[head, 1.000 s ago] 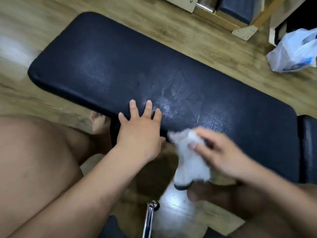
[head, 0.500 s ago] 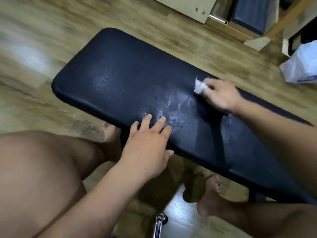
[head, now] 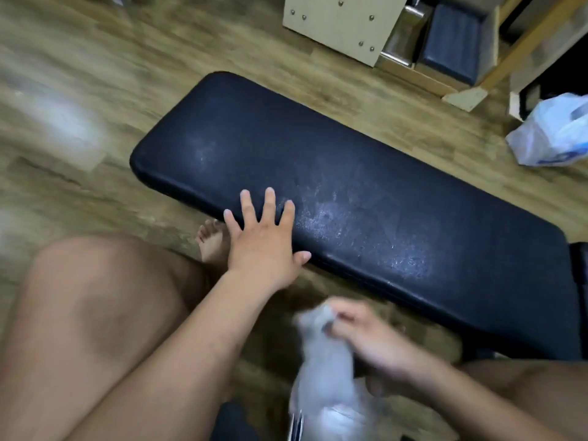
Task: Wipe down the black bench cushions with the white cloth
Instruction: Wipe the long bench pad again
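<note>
Head view: left hand (head: 264, 243) lies flat, fingers spread, on the cushion (head: 366, 198) edge. Right hand (head: 369, 338) pinches the blurred cloth (head: 324, 354), hanging below its fingers, off the cushion's near side.

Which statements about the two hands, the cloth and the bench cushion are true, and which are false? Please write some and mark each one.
1. The left hand rests with straight fingers on the near edge of the black bench cushion. True.
2. The right hand presses the white cloth on top of the cushion. False: it grips the cloth off the cushion, on its near side.
3. Whitish marks show on top of the cushion. True.
4. The white plastic bag lies on the cushion. False: it lies on the wooden floor, apart from the cushion.
</note>
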Demonstrator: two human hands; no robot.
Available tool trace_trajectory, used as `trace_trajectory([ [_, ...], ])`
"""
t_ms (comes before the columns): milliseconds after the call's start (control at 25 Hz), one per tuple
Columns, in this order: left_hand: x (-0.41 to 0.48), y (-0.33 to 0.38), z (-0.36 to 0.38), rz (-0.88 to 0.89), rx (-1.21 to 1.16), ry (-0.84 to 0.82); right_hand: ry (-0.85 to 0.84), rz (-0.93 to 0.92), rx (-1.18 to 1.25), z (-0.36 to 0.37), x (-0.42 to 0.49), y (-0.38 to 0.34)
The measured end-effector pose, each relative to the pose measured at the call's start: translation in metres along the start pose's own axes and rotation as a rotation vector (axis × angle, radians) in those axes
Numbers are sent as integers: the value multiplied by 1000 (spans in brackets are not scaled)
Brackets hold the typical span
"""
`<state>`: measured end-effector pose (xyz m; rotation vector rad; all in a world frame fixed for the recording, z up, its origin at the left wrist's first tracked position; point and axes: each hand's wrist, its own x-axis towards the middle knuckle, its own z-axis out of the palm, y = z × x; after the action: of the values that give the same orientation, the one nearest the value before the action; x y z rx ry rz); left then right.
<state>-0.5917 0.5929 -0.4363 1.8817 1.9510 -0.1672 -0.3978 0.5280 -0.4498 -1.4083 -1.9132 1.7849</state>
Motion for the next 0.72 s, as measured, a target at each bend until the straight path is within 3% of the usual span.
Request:
trace_trajectory([
  [120, -1, -2, 3, 20, -17, 11, 423, -86, -73, -108, 25, -63],
  [240, -1, -5, 1, 41, -9, 20, 745, -196, -462, -199, 76, -102],
  [360, 2, -7, 1, 51, -19, 16, 658, -95, -897, -215, 147, -67],
  [440, 3, -7, -2, 46, -10, -7, 706, 76, -962, -191, 181, -37],
  [520, 7, -4, -8, 28, -18, -46, 812, 131, -972, -155, 184, -33],
  [640, 13, -6, -24, 14, -91, -66, 750, -3, -951, -88, 131, -37],
  [720, 14, -16, -32, -12, -178, -24, 545, -70, -944, -22, 78, -36],
])
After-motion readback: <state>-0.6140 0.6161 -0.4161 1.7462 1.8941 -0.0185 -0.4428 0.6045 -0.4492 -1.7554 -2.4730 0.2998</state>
